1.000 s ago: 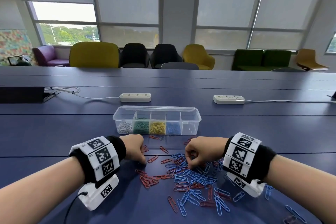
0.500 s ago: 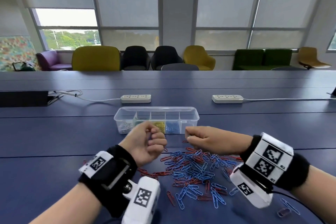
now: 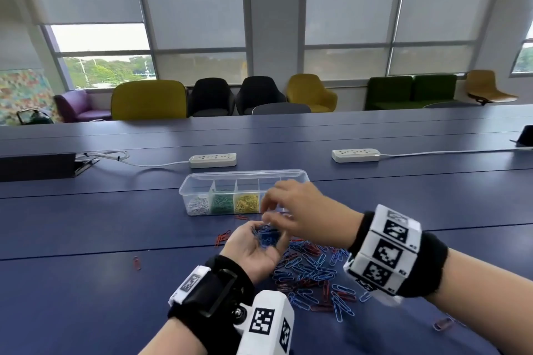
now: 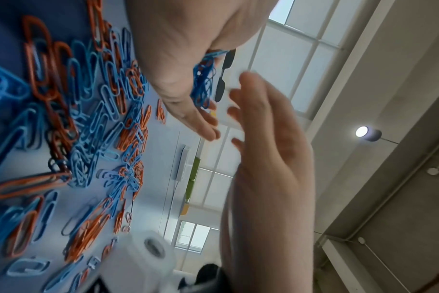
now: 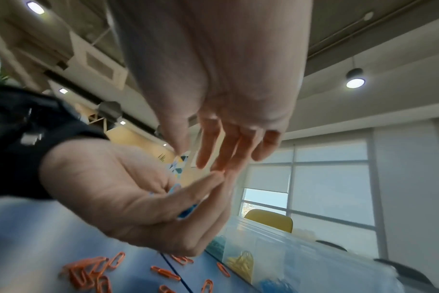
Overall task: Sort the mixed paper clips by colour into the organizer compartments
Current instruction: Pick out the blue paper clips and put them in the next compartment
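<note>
My left hand (image 3: 253, 251) is turned palm up above the table, fingers loosely extended, with a small heap of blue clips (image 3: 266, 235) lying in the palm. My right hand (image 3: 300, 210) hovers just over it, fingers spread and relaxed, pinching nothing. In the right wrist view the right hand (image 5: 226, 99) points down at the left hand (image 5: 128, 198) and its blue clips (image 5: 187, 211). The clear organizer (image 3: 245, 173) stands behind the hands; silver, green and yellow clips fill its left compartments, and my right hand hides part of the others. A mixed pile of blue and red clips (image 3: 314, 274) lies under my right wrist.
Loose red clips (image 3: 222, 237) lie left of the hands, and one more red clip (image 3: 137, 262) farther left. A purple clip (image 3: 442, 324) lies at the right. Two power strips (image 3: 212, 160) (image 3: 355, 155) and a black box (image 3: 37, 166) sit behind the organizer.
Both hands rose from the pile. The left fist turned palm up and opened with blue clips in it. The right hand moved over it and opened its fingers.
</note>
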The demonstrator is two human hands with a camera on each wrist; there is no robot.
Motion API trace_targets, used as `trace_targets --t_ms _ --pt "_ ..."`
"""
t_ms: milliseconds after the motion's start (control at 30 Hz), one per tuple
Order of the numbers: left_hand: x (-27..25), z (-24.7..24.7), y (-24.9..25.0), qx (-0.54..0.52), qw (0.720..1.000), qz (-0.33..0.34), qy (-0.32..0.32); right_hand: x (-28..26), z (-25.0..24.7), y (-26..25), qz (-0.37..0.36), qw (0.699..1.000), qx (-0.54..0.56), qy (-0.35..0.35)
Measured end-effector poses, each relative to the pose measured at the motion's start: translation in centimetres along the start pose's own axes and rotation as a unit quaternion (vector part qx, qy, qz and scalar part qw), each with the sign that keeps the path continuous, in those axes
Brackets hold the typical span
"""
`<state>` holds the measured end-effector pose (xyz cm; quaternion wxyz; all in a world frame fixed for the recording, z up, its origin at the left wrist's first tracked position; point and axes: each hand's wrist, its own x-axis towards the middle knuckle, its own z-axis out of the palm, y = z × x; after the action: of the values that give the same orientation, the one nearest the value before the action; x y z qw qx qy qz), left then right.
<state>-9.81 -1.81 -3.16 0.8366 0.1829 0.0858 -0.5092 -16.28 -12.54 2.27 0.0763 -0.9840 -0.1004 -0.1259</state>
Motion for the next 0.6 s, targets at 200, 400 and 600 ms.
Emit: trace_targets --t_ms 200,400,600 --pt "0.1 -1.3 1.6 0.004 0.997 0.050 0.062 -3.3 0.5 3.7 0.056 0.974 0.052 -0.212" --pt "0.8 -1.6 2.1 -0.002 0.997 0.067 0.050 -3.5 3.5 4.7 0.099 0.963 0.055 -0.244" --pt "0.8 -2.2 2.4 -0.005 0.996 0.078 0.053 -3.3 3.9 5.6 0.139 0.952 0.130 -0.239"
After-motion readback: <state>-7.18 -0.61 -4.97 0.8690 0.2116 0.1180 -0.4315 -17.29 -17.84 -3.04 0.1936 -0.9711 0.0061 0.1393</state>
